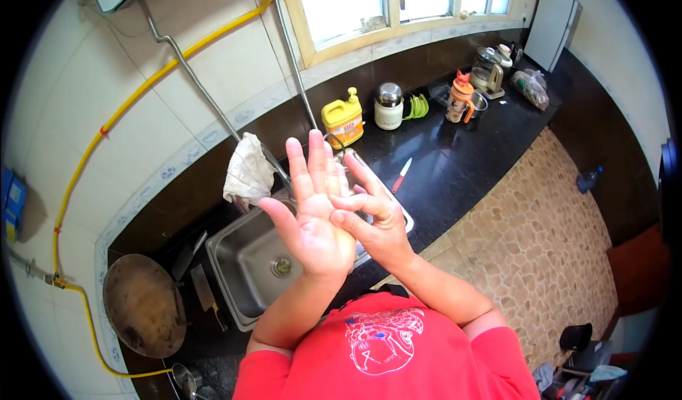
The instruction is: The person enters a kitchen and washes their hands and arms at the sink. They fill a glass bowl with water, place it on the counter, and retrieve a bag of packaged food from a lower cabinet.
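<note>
My left hand [316,219] is raised over the sink [245,258], palm toward me, with its fingers stretched up and its thumb apart on the left. From the right, my right hand [379,222] touches the left palm near the base of the little finger. Its thumb and index fingertip are drawn together there, and another finger stretches upward. Anything between those fingertips is too small or hidden to make out. A knife with a red handle [399,182] lies on the black counter [444,176] right of my hands.
A yellow bottle [343,121], a white jar [388,109], green items [416,106] and an orange-topped cup [460,100] stand along the back. A cloth [249,169] hangs left of the hands. A wok [144,305] and a cleaver [202,286] are at lower left.
</note>
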A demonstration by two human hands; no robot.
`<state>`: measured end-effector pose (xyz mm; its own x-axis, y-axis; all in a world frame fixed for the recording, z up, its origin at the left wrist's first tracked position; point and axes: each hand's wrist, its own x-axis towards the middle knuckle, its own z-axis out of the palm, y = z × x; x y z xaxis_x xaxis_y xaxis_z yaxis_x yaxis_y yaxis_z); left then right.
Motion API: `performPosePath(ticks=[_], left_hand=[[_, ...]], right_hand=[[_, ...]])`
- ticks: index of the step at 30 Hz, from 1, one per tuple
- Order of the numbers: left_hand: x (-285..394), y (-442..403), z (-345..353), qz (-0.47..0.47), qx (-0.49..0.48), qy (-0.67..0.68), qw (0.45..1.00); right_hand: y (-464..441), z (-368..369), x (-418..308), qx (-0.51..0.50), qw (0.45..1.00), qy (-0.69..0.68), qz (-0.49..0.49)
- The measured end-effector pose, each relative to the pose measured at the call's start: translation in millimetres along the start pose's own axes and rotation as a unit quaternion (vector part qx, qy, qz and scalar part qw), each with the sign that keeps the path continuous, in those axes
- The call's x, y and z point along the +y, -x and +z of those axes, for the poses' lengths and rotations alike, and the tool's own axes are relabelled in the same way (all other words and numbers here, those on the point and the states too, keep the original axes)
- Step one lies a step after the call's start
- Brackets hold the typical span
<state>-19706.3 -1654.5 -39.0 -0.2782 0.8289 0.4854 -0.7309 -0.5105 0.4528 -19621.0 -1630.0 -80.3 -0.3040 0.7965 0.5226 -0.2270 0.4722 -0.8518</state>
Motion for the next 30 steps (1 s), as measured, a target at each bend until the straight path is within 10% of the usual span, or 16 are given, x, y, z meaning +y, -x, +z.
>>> performPosePath(ticks=[7, 9, 12, 15, 17, 19, 20, 21, 23, 30], left_hand=[[-12, -9, -11, -0.017, -0.014, -0.045, 0.999], [-14, -12, -15, -0.004, -0.101, -0.283, 0.954], [-4, -10, -24, 0.036, -0.251, -0.733, 0.631], [-7, 16, -29, -0.003, -0.419, -0.896, 0.144], [-14, 37, -26, -0.117, -0.586, -0.798, 0.078], [-11, 59, -27, 0.016, -0.644, -0.758, 0.099], [-10, 65, -25, 0.033, -0.678, -0.734, 0.026], [-15, 71, -34, 0.032, -0.683, -0.729, 0.025], [-33, 83, -61, -0.329, -0.377, -0.652, 0.57], [7, 62, -59, -0.254, -0.537, -0.643, 0.483]], right_hand=[[0, 9, 3, 0.108, 0.982, 0.137, -0.069], [1, -2, 14, 0.128, 0.986, 0.098, -0.03], [-8, -35, 17, 0.21, 0.972, -0.105, -0.002], [-17, -61, -9, 0.192, 0.98, -0.045, -0.032], [-23, -60, -39, -0.017, 0.996, 0.083, -0.002], [-29, -49, -52, -0.227, 0.97, 0.082, 0.019], [-30, -39, -53, -0.267, 0.96, 0.081, 0.008], [-31, -28, -55, -0.306, 0.949, 0.08, -0.005], [-29, -11, -57, -0.341, 0.937, 0.078, -0.007], [-14, 14, -58, -0.351, 0.919, 0.164, -0.071]])
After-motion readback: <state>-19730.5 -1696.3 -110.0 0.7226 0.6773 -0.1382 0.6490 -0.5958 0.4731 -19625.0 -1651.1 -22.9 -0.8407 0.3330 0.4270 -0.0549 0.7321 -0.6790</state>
